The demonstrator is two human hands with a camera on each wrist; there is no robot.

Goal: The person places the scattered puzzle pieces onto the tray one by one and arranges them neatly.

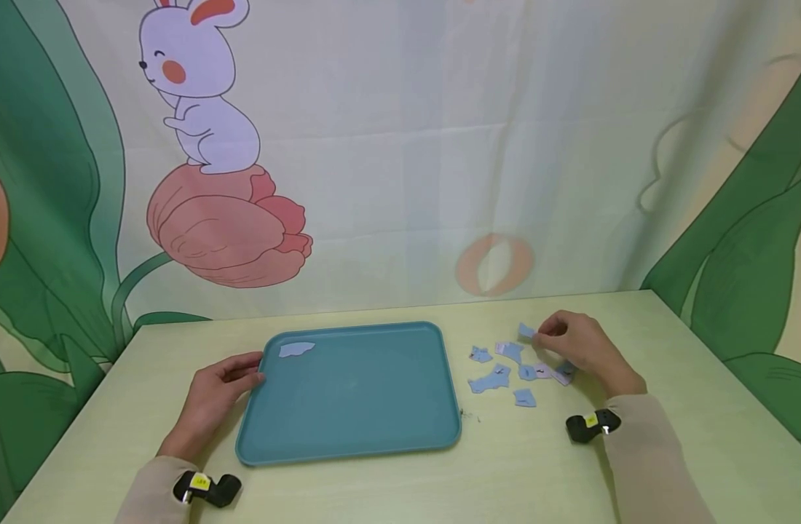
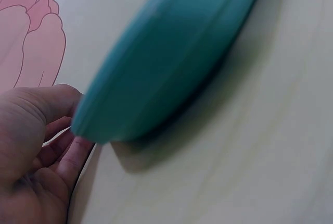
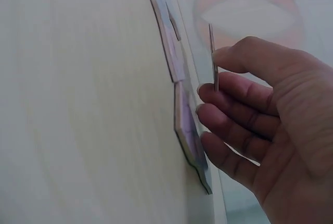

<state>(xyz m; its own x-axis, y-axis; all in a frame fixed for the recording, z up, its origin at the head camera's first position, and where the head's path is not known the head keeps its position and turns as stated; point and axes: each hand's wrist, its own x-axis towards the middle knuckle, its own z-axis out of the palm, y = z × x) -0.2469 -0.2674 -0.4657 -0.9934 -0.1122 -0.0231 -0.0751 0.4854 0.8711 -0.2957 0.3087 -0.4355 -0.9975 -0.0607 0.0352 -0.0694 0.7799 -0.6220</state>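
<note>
My left hand (image 1: 212, 397) holds the left rim of a blue-green tray (image 1: 348, 415), thumb on top and fingers at the underside in the left wrist view. One pale jigsaw puzzle piece (image 1: 296, 349) lies in the tray's far left corner. Over on the right, my right hand (image 1: 580, 346) pinches a light blue puzzle piece (image 1: 526, 331) between thumb and fingers, and it shows edge-on as a thin puzzle piece (image 3: 213, 60) in the right wrist view. Several more blue and lilac puzzle pieces (image 1: 489, 380) lie loosely grouped below and left of that hand.
Everything stands on a pale wooden table (image 1: 400, 487). Behind its far edge hangs a printed curtain (image 1: 387, 167) with a rabbit and a flower. A single puzzle piece (image 1: 524, 397) lies nearest me, and small dark marks show beside the tray's right side.
</note>
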